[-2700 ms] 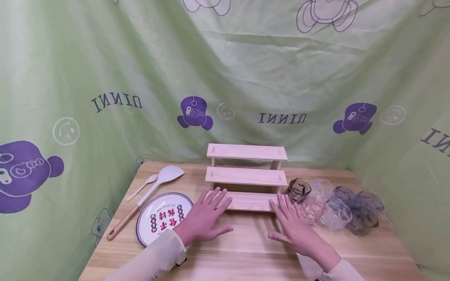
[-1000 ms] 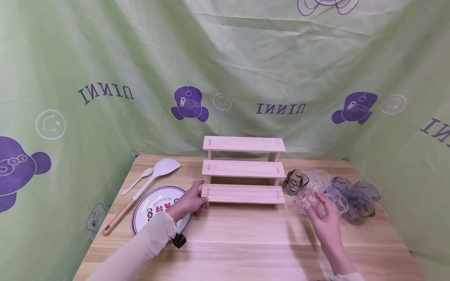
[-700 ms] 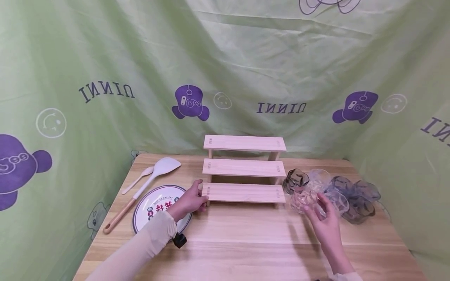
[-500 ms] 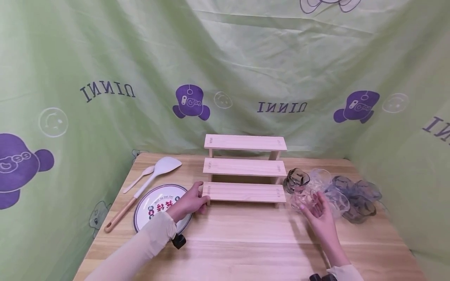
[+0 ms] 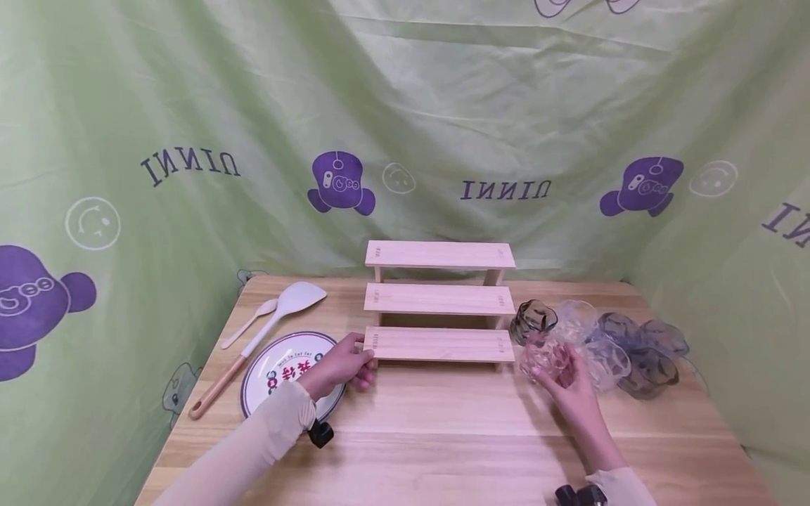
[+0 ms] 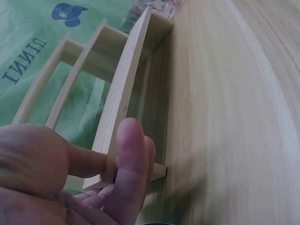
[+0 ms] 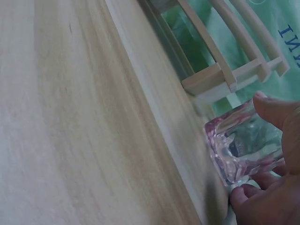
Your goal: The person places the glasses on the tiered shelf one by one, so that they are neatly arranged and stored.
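Note:
A three-tier light wooden display rack [image 5: 439, 299] stands at the middle of the table. My left hand [image 5: 338, 367] pinches the left end of its lowest step; in the left wrist view the thumb lies on the board [image 6: 115, 105] and fingers reach beneath it. To the right of the rack, my right hand [image 5: 577, 399] grips a pink clear glass cup [image 5: 543, 357]. In the right wrist view the thumb is on one side of the pink cup [image 7: 229, 145] and fingers are on the other. The cup looks low, close to the tabletop; contact is unclear.
Beside the pink cup cluster a dark cup [image 5: 534, 321], clear cups [image 5: 607, 362] and several smoky grey-blue cups [image 5: 648, 372]. A printed plate [image 5: 266, 393], a white spatula [image 5: 297, 299] and a smaller spoon [image 5: 249, 327] lie left. Green printed cloth [image 5: 436, 126] surrounds the table [image 5: 443, 450].
Both hands first lay spread on the lowest step. The left hand then took hold of its left end, and the right hand moved to the pink cup and closed its fingers round it.

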A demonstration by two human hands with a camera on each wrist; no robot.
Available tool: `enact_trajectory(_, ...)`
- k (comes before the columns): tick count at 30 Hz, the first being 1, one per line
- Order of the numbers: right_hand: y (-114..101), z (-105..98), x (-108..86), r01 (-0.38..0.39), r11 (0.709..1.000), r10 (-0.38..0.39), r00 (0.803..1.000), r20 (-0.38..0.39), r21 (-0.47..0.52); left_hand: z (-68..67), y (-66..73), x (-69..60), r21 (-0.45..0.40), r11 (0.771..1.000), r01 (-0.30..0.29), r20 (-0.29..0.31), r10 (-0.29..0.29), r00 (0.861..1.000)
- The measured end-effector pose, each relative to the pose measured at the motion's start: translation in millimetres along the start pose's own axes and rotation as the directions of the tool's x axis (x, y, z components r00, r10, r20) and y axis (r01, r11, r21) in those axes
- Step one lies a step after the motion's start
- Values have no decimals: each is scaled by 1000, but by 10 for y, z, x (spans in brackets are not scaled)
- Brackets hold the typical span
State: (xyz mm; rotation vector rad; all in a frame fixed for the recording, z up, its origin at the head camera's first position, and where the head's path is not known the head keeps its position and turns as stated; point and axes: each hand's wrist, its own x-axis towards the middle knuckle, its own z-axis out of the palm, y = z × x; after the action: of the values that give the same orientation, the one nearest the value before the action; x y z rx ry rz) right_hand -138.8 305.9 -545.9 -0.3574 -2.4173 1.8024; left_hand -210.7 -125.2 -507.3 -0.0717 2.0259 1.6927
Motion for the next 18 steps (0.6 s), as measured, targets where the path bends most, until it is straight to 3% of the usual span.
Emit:
enact_trajectory(8, -24, 30, 37, 11, 1000, -11, 1000, -17, 22, -3, 10, 1, 14, 1000, -17, -39, 17, 999)
enact_trajectory(18, 2, 39, -8, 43, 999, -42, 998, -46, 3, -52, 4, 16, -9, 1000, 11, -44, -11, 999)
